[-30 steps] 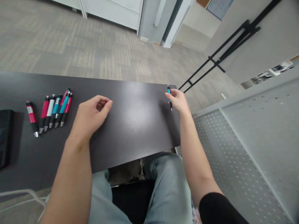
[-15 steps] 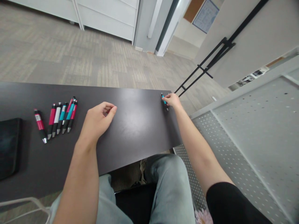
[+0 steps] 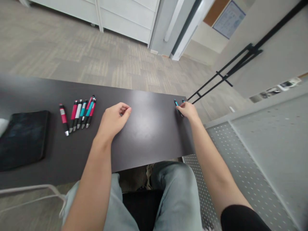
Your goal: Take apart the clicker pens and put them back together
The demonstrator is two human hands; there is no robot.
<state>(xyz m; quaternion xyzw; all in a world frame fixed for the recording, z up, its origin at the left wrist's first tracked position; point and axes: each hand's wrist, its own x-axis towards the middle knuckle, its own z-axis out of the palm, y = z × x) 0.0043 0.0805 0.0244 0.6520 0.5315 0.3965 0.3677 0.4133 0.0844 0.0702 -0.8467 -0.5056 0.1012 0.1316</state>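
At the far right corner of the dark table (image 3: 149,141), my right hand (image 3: 188,110) pinches a teal and black pen (image 3: 176,103). The tip of another teal pen (image 3: 183,100) shows just behind my fingers. My left hand (image 3: 117,117) hovers or rests over the table's middle with its fingers curled, and nothing shows in it. Left of it lies a row of several pens: a white one (image 3: 78,113), pink ones and teal ones, some overlapping. A pink and black pen (image 3: 64,118) lies slightly apart at the row's left end.
A black flat case (image 3: 25,138) lies on the table's left part, with a white object (image 3: 3,125) at its far left. A perforated panel (image 3: 231,154) stands right of the table. My legs are under the near edge, beside a white cable (image 3: 36,187).
The view has shifted left, so the table items appear farther right. A second teal pen tip now shows by my right hand. My left hand keeps its curled shape.
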